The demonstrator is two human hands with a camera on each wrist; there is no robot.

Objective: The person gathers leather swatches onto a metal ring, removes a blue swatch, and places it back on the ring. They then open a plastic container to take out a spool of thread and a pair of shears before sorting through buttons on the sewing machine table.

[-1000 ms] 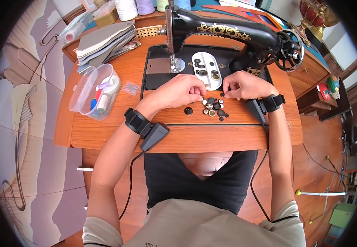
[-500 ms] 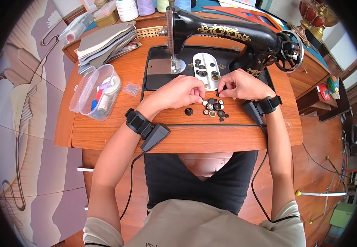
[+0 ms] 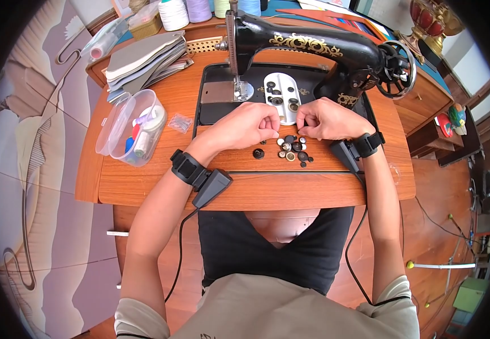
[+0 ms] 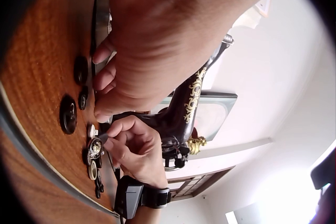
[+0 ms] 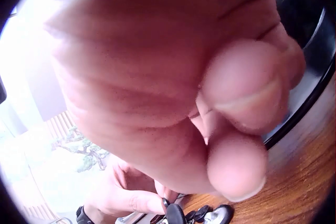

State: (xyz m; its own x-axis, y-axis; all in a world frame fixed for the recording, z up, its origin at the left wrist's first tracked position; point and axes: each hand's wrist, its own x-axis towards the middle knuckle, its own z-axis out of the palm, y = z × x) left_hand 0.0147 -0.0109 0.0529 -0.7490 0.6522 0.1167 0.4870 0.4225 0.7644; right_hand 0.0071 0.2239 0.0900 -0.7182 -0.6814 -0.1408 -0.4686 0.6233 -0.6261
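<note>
At the back edge of a loose pile of buttons, my right hand pinches a dark button between thumb and finger. Opposite it, my left hand is bent low over the table, thumb near the curled fingers. In the right wrist view a small dark disc overlaps the left fingertips; I cannot tell whether they hold it. One larger black button lies apart, in front of the left hand. Behind both hands, a white divided tray carries several dark buttons on the sewing machine's bed.
The black sewing machine arches over the back. An open clear box with sewing supplies stands left, beside a small plastic packet. Stacked fabric pieces lie behind it. Thread cones line the back.
My right hand has moved left, closer to the left hand, and a dark button near its fingertips has left its spot on the table. The left hand has barely moved.
</note>
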